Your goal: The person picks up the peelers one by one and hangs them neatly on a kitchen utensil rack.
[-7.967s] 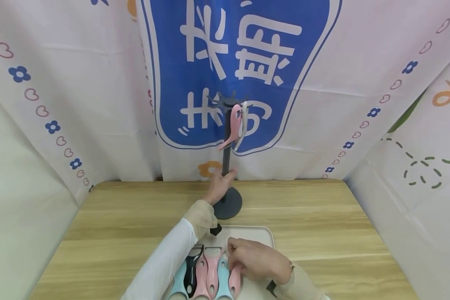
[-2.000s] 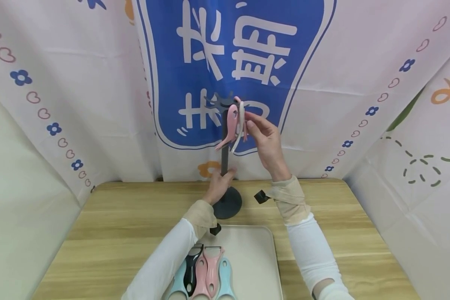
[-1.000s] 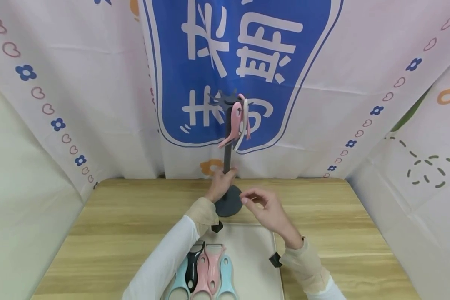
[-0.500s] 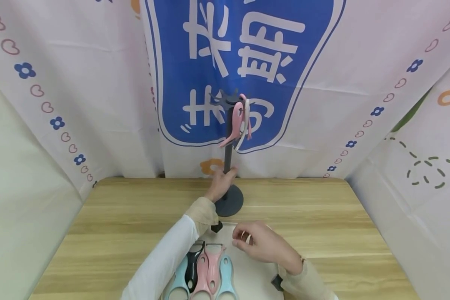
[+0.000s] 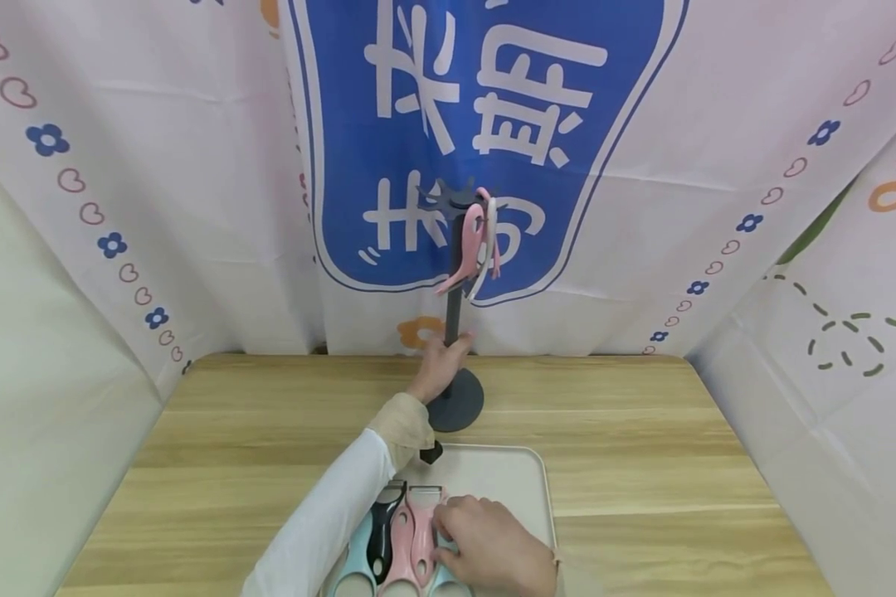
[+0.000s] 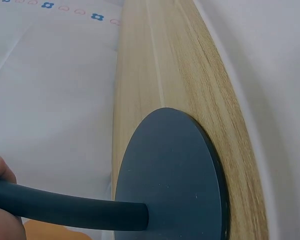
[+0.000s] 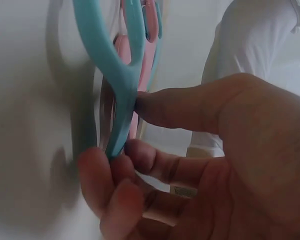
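My left hand [image 5: 442, 366] grips the pole of a dark grey stand [image 5: 459, 410] low down, above its round base. On the stand's top hooks hang a pink peeler [image 5: 469, 249], a white peeler [image 5: 489, 240] and a second pink one mostly behind it. My right hand [image 5: 491, 541] is over the tray, pinching the handle of a light blue peeler [image 7: 121, 82] between thumb and fingers. In the head view that hand covers most of this peeler. Left of it lie pink peelers [image 5: 422, 539], a black peeler [image 5: 381, 543] and another light blue peeler [image 5: 358, 555].
A cream tray [image 5: 500, 468] lies on the wooden table [image 5: 642, 464] in front of the stand. Behind the table hangs a white curtain [image 5: 239, 207] with a blue printed panel. Patterned cloth also borders both sides.
A pink peeler went from the tray onto a stand hook by my right hand, which let go and came back down to the light blue peeler. My left hand kept its grip on the pole.
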Demonstrator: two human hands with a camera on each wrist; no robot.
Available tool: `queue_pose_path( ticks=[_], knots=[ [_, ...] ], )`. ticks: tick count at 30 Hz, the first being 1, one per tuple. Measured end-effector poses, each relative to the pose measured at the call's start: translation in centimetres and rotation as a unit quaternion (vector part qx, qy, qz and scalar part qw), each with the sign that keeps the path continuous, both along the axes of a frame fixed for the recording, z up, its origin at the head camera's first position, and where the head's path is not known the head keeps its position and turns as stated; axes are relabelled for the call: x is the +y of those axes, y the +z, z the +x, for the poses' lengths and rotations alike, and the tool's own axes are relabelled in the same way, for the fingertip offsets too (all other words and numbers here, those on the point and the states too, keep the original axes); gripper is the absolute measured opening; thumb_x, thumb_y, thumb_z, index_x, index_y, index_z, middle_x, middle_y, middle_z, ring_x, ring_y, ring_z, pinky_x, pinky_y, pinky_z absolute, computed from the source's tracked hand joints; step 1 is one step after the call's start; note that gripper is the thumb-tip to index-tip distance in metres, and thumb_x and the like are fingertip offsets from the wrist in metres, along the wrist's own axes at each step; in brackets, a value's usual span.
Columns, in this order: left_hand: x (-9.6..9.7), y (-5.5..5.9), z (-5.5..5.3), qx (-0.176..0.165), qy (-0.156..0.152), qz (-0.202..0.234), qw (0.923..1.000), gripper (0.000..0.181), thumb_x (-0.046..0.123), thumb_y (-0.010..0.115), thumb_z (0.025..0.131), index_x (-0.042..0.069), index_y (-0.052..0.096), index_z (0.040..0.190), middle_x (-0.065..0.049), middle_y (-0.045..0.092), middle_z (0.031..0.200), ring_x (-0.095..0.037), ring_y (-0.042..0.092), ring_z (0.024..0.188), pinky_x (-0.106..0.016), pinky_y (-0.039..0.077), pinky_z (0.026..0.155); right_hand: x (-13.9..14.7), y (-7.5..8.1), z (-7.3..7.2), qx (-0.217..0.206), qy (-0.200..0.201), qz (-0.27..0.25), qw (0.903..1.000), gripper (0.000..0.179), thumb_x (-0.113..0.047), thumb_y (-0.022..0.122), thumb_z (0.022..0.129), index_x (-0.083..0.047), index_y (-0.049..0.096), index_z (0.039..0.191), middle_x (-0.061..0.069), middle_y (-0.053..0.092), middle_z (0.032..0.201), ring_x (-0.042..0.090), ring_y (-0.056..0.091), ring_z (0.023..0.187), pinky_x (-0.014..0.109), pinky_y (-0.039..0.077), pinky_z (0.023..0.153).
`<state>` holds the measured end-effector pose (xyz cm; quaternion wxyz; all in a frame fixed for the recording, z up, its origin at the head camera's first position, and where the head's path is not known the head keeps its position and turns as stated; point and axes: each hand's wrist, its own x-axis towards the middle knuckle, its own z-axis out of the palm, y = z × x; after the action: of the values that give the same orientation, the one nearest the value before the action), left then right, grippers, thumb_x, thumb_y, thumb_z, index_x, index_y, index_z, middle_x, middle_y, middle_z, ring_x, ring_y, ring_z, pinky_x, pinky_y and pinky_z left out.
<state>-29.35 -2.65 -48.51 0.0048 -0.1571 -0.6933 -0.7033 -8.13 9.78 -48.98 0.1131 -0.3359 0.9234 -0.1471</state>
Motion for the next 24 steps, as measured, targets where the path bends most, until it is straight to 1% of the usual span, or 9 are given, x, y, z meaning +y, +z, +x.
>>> queue_pose_path(
  ticks=[2,5,8,12,16,18,24],
  knots=[
    [-0.03,0.0,-0.02,0.0,-0.002,0.002,1.0,0.054,0.015,0.053,0.111,0.016,0.041,0.058,0.01,0.033,0.051,-0.009,0.027,0.046,-0.026,0.024,0.05,-0.11,-0.1,0.13,0.009,-0.014,0.011,0.9998,0.02,-0.036,0.081,0.093,-0.021,0.068,0.091,-0.012,0.056,0.074,0.001,0.05,0.067,0.026,0.042,0.057],
    [-0.05,0.05,-0.01,0.001,-0.007,0.004,1.0,0.055,0.015,0.052,0.111,0.017,0.041,0.058,0.01,0.033,0.05,-0.009,0.027,0.046,-0.026,0.024,0.05,-0.18,-0.12,0.22,0.005,-0.039,0.021,0.999,0.026,-0.041,0.08,0.092,-0.018,0.071,0.099,-0.009,0.056,0.073,0.004,0.051,0.065,0.029,0.041,0.054],
    [-0.09,0.13,0.06,0.001,-0.01,0.006,0.9999,0.055,0.015,0.052,0.111,0.017,0.041,0.058,0.01,0.033,0.05,-0.009,0.026,0.046,-0.026,0.024,0.05,-0.15,-0.16,0.28,0.003,-0.057,0.022,0.9981,0.031,-0.044,0.08,0.091,-0.016,0.07,0.1,-0.008,0.054,0.07,0.006,0.051,0.062,0.031,0.04,0.051],
    [-0.09,0.18,0.15,-0.003,-0.007,0.007,0.9999,0.055,0.017,0.053,0.111,0.017,0.041,0.058,0.011,0.034,0.05,-0.009,0.027,0.046,-0.026,0.024,0.05,-0.01,-0.21,0.28,0.002,-0.067,0.017,0.9976,0.032,-0.045,0.081,0.089,-0.016,0.068,0.097,-0.007,0.053,0.068,0.008,0.051,0.06,0.031,0.039,0.05],
    [-0.01,0.07,0.12,-0.006,-0.008,0.013,0.9999,0.054,0.019,0.055,0.111,0.016,0.042,0.058,0.011,0.034,0.05,-0.009,0.027,0.046,-0.026,0.024,0.05,0.25,-0.17,0.09,-0.022,-0.076,0.003,0.9968,0.03,-0.043,0.083,0.087,-0.019,0.065,0.094,-0.01,0.047,0.067,0.007,0.046,0.058,0.029,0.039,0.05],
    [0.03,-0.01,0.08,-0.007,-0.008,0.014,0.9998,0.054,0.018,0.055,0.111,0.016,0.042,0.058,0.011,0.034,0.05,-0.009,0.027,0.046,-0.026,0.024,0.05,0.38,-0.12,0.01,-0.031,-0.079,-0.005,0.9964,0.03,-0.04,0.084,0.085,-0.019,0.065,0.093,-0.011,0.047,0.067,0.006,0.046,0.058,0.028,0.039,0.05],
    [0.0,0.01,0.02,-0.003,-0.005,0.013,0.9999,0.055,0.016,0.054,0.111,0.017,0.042,0.057,0.011,0.034,0.05,-0.008,0.026,0.045,-0.026,0.024,0.049,0.51,0.1,-0.31,-0.044,-0.082,-0.002,0.9957,0.029,-0.035,0.084,0.085,-0.016,0.068,0.101,-0.011,0.053,0.072,0.006,0.049,0.06,0.029,0.042,0.052]
  ],
)
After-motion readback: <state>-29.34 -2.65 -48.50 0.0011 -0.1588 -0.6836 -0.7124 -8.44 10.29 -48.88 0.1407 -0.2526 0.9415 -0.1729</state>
